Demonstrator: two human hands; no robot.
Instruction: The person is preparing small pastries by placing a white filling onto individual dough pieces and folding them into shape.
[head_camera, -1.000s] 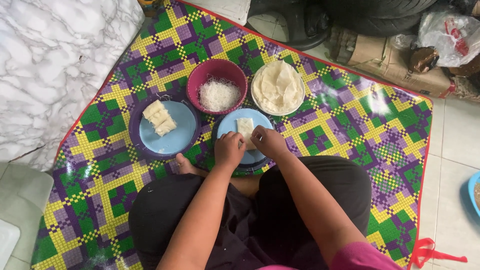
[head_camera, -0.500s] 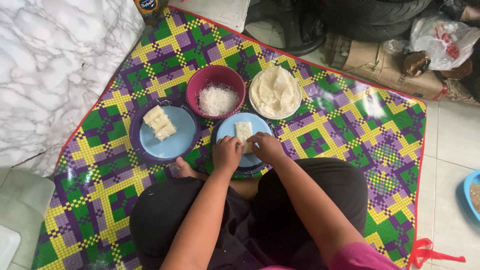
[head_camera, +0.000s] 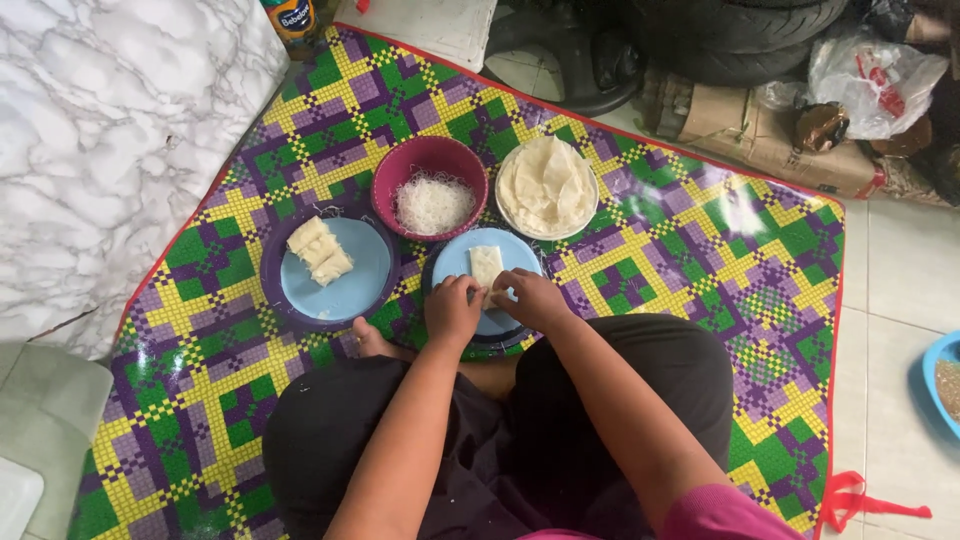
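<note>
A pale wrapper (head_camera: 487, 265) on a blue plate (head_camera: 455, 262) is pinched by the left hand (head_camera: 452, 308) and right hand (head_camera: 530, 297), fingers curled. Noodles are seen in a red bowl (head_camera: 430, 165) beyond.

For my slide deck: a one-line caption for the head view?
Both hands fold a wrapper on a blue plate.

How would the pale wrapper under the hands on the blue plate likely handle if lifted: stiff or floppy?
Probably floppy: the wrapper lies flat and thin on the blue plate, like the limp, creased sheets stacked nearby. Likely light, and perhaps tear-prone, since both hands work it by fingertips.
</note>
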